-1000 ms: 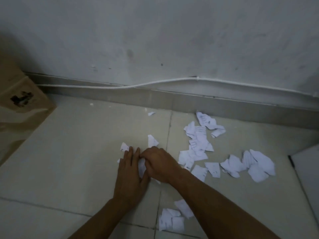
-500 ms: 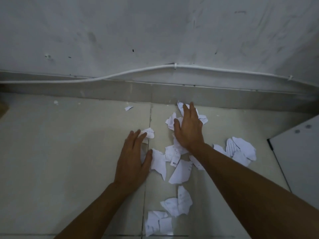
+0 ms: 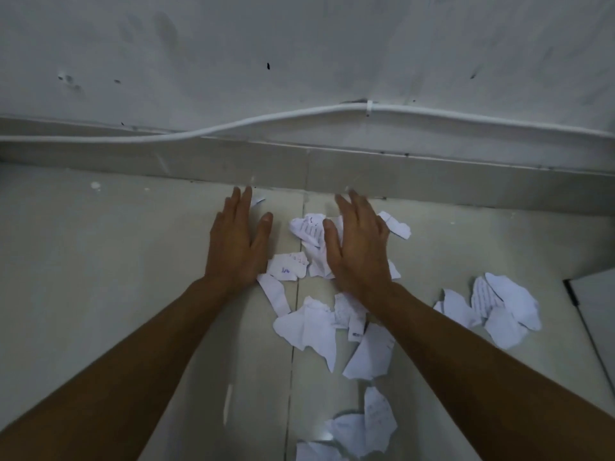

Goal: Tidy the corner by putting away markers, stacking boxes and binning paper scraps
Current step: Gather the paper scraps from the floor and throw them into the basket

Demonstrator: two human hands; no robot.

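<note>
Here, the head camera looks down at a pale tiled floor (image 3: 100,277) where it meets a scuffed white wall (image 3: 299,44). A white cable (image 3: 266,123) runs along the wall just above the skirting (image 3: 399,174).

Both bare forearms reach forward from the bottom edge. The left hand (image 3: 238,244) lies flat, palm down, fingers straight and close together, thumb spread out to the side; it holds nothing. Its fingertips point at the skirting, and a small paper scrap (image 3: 258,200) peeks out just beside them.

The right hand (image 3: 359,247) is likewise open and palm down, fingers stretched out, slightly blurred. It lies over a cluster of torn paper scraps (image 3: 309,227) with handwriting on them; whether it presses on them or hovers just above cannot be told.

More scraps lie between the two arms (image 3: 306,327), further ones near the bottom edge (image 3: 366,427), and a separate heap (image 3: 499,307) sits on the floor to the right of the right forearm. At the far right edge, part of a flat white board (image 3: 595,314) shows.
</note>
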